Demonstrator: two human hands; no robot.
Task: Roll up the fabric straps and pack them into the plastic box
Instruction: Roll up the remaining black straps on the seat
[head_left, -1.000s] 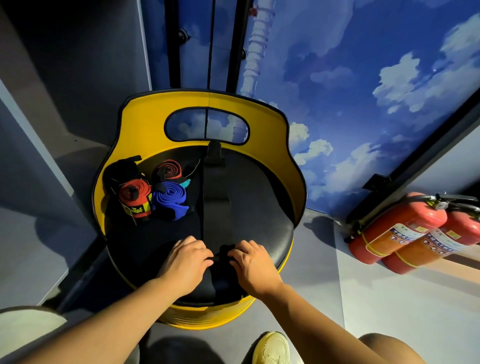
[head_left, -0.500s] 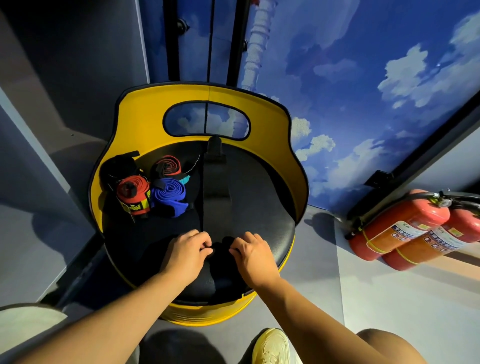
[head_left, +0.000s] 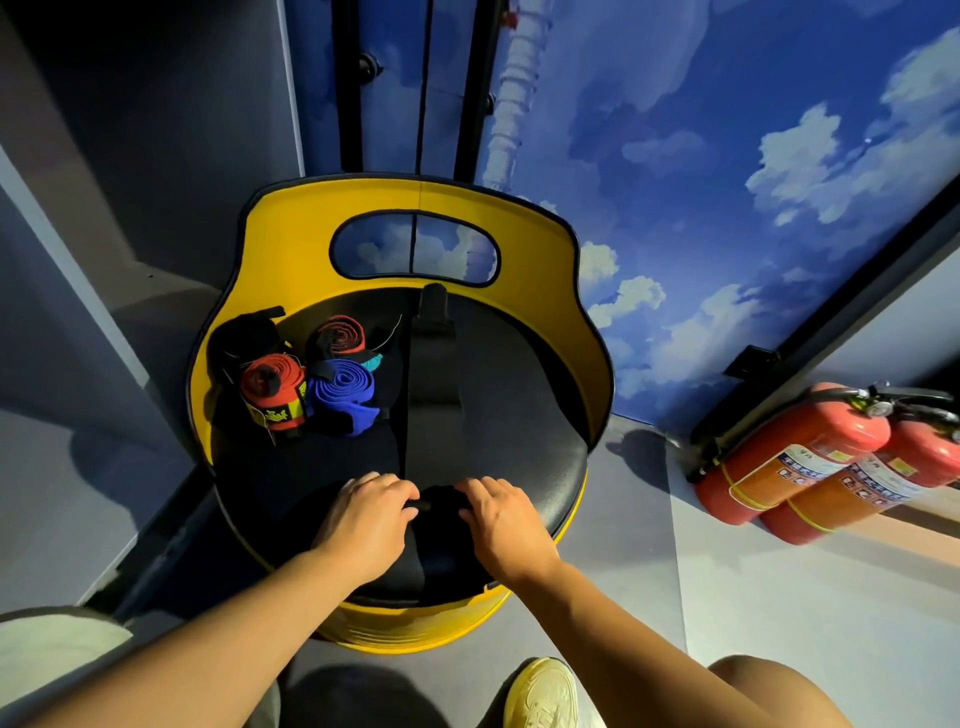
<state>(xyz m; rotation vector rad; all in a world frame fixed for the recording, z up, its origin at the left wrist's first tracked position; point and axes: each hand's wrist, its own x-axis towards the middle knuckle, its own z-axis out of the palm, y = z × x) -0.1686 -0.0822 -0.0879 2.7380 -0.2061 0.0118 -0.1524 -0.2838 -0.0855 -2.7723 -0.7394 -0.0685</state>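
A long black fabric strap (head_left: 434, 410) lies flat along the middle of the black seat cushion (head_left: 519, 415), running away from me. Its near end is wound into a small black roll (head_left: 439, 506). My left hand (head_left: 366, 519) and my right hand (head_left: 501, 522) pinch that roll from either side. Several finished rolls sit at the seat's back left: a red one with a yellow label (head_left: 272, 389), a blue one (head_left: 340, 395), a red-and-black one (head_left: 337, 338) and a black one (head_left: 241, 338). No plastic box is in view.
The seat belongs to a yellow barrel-shaped chair (head_left: 291, 228) with a cut-out handle in its backrest. Two red fire extinguishers (head_left: 789, 457) lie on the grey floor at the right. A yellow shoe (head_left: 543, 696) shows at the bottom edge. A sky-painted wall stands behind.
Both hands have crept a little away from me along the strap, and the black roll between them has grown slightly. The finished rolls have not moved.
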